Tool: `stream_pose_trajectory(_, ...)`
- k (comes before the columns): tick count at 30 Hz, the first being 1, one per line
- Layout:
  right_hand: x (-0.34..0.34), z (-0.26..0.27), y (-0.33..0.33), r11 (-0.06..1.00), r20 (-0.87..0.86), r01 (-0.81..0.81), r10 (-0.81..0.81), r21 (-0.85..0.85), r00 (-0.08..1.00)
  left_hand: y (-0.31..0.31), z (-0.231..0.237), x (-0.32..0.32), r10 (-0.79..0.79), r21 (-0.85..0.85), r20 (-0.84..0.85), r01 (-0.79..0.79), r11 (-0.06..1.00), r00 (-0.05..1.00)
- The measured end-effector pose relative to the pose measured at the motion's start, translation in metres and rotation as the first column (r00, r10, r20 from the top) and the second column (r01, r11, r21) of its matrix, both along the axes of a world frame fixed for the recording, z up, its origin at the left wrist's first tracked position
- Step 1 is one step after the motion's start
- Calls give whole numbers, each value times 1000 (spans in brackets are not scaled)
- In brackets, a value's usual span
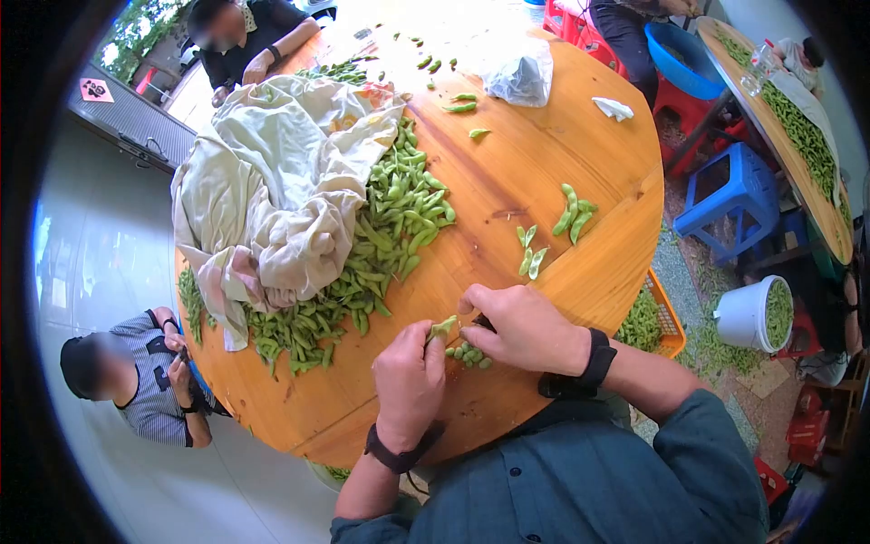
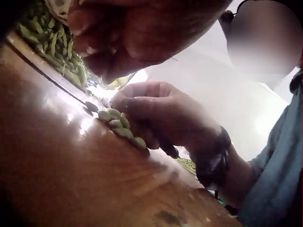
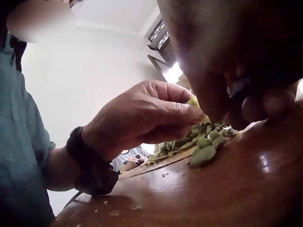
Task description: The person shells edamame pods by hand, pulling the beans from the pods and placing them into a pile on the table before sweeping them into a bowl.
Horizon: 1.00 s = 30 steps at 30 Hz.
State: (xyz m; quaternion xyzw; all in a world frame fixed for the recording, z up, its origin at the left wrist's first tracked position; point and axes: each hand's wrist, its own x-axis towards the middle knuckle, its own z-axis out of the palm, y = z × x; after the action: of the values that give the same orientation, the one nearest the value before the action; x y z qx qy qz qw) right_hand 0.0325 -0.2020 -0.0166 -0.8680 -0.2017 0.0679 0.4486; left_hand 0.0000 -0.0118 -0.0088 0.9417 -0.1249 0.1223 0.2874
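My left hand (image 1: 410, 374) pinches a green soybean pod (image 1: 443, 327) between thumb and forefinger, just over the table; the pod shows as a yellow-green bit in the right wrist view. Close beside it, my right hand (image 1: 530, 328) has curled fingers, with a small dark object (image 1: 484, 321) between thumb and forefinger; its kind cannot be made out. Below and between the hands lies a small cluster of shelled green beans (image 1: 468, 354) on the wood, also seen in the left wrist view as pale beans (image 2: 122, 124) beside the right hand's fingers.
A large heap of pods (image 1: 394, 218) lies left on the round table (image 1: 507, 172), partly under a pale cloth (image 1: 281, 181). Loose pods (image 1: 573, 214) and a plastic bag (image 1: 521, 77) lie farther off. A yellow basket (image 1: 669, 317) stands below the right edge. Two people sit across and left.
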Motion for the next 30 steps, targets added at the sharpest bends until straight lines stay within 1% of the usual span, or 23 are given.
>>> stream_pose_trajectory(1,1,-1,-1,999,2,13,-13,30,1000,1,1,0,-33,-140,-169,9,990,985)
stream_pose_trajectory(2,1,-2,-2,998,3,26,-26,61,1000,2,2,0,-88,-277,-327,-6,961,941)
stream_pose_trajectory(3,2,-1,-2,998,2,28,-28,61,1000,1,3,0,-90,-277,-328,-5,961,940)
stream_pose_trajectory(4,4,0,-3,991,-60,-4,12,132,998,0,5,0,-156,-470,-491,-109,876,857)
stream_pose_trajectory(5,5,0,-5,978,-117,-32,57,205,991,-1,6,-1,-256,-614,-613,-247,750,747)
stream_pose_trajectory(6,6,-2,-6,978,-117,-33,58,204,992,-1,6,-2,-256,-614,-613,-247,750,748)
stream_pose_trajectory(8,8,-7,-9,957,-161,-17,66,289,985,-1,5,-2,-263,-679,-638,-368,635,723)
stream_pose_trajectory(9,9,-6,-10,957,-160,-18,67,289,985,-1,6,-1,-262,-680,-638,-368,635,724)
stream_pose_trajectory(10,9,-4,-11,958,-186,-17,72,286,980,0,6,0,-144,-555,-502,-189,810,853)
stream_pose_trajectory(11,9,-2,-11,959,-211,-14,77,283,974,0,6,1,-74,-352,-315,-44,935,946)
stream_pose_trajectory(12,9,-1,-12,959,-212,-15,77,283,974,0,8,1,-74,-352,-315,-44,935,946)
stream_pose_trajectory(14,8,1,-12,959,-259,11,66,284,964,0,12,1,-66,-242,-242,6,970,968)
stream_pose_trajectory(15,7,0,-11,959,-260,12,65,285,963,0,8,0,-67,-241,-243,6,970,968)
stream_pose_trajectory(17,5,-3,-8,937,-218,25,55,347,974,-2,-2,1,-90,-405,-239,-15,914,967)
stream_pose_trajectory(18,5,-2,-8,937,-217,25,55,347,975,-2,-3,1,-90,-405,-239,-15,914,967)
stream_pose_trajectory(20,4,1,-9,914,-303,33,100,405,948,-4,-2,1,-165,-488,-313,-9,873,935)
stream_pose_trajectory(21,4,1,-9,914,-303,32,100,405,948,-3,-1,1,-165,-488,-313,-10,873,935)
stream_pose_trajectory(23,6,0,-11,849,-334,7,200,529,921,0,1,2,-332,-695,-530,-175,698,781)
stream_pose_trajectory(24,7,2,-12,849,-334,7,201,529,921,1,2,3,-331,-695,-530,-175,698,781)
stream_pose_trajectory(26,8,8,-16,836,-447,7,287,549,847,1,4,5,-372,-687,-572,-179,704,731)
stream_pose_trajectory(27,9,6,-17,836,-447,7,287,549,848,1,4,5,-372,-687,-572,-179,704,731)
stream_pose_trajectory(29,11,3,-19,886,-349,-23,206,462,914,0,2,5,-335,-661,-573,-181,728,748)
stream_pose_trajectory(30,12,3,-21,886,-349,-23,206,462,914,1,0,6,-335,-661,-574,-181,728,748)
